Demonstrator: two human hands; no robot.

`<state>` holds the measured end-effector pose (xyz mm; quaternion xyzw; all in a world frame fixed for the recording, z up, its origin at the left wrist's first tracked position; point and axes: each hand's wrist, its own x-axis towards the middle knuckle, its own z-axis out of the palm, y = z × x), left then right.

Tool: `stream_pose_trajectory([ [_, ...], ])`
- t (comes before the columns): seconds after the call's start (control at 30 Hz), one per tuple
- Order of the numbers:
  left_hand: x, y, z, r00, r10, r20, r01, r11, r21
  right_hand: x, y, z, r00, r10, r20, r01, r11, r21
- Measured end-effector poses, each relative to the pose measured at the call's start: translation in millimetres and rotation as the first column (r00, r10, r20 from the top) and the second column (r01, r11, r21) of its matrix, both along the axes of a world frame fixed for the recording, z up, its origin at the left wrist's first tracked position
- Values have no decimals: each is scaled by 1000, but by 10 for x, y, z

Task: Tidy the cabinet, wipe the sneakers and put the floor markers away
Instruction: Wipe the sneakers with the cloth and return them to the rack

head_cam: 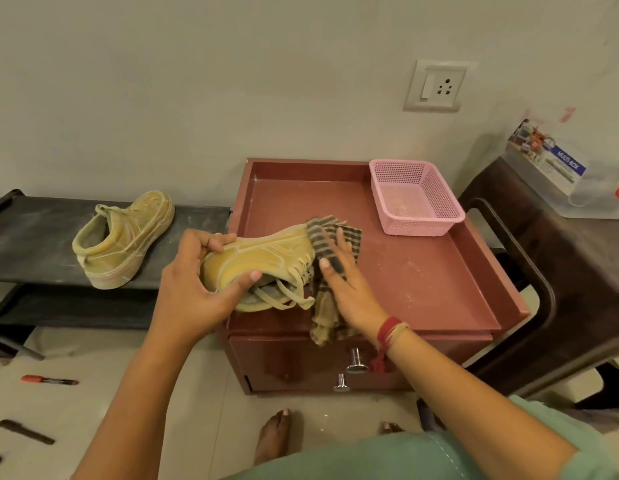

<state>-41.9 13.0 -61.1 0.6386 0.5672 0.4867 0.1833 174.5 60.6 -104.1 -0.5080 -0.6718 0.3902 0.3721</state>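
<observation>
Sneaker (266, 251) sits over the front left corner of the cabinet (422, 271), its heel gripped in the left hand (193, 282) and its long axis running right toward the toe. There the right hand (349, 289), held flat, presses a checked cloth (332, 237) against the toe end.

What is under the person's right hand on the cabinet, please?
A checked cloth lies under the right hand, against the sneaker gripped by the left hand, and hangs over the front edge of the cabinet. The palm covers the cloth's middle.
</observation>
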Motion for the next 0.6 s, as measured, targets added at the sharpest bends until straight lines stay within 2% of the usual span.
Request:
stream_pose_trajectory([
  [0.07,-7,-6,-3,1000,-7,2,7,1000,0,85,76,105,987,-160,-27,157,984,-79],
  [0.13,-13,-10,-4,1000,-23,1,23,1000,-9,90,52,235,978,-202,-60,197,978,-74],
  [0.23,-17,-16,-1,999,-36,8,36,999,-27,-146,-122,421,997,-13,-80,23,990,136],
  [0.3,-11,-17,7,999,-36,28,37,999,-31,-314,-199,472,996,94,10,-94,971,221],
  [0.43,-37,-24,8,996,-78,54,80,996,-35,-528,-303,524,934,203,295,-297,899,322],
  [0.5,-76,-25,2,991,-118,59,121,991,-58,-550,-310,527,914,249,320,-355,872,336],
  [0.6,-98,-9,4,993,-117,32,120,988,-98,-524,-241,417,918,239,317,-343,879,331],
])
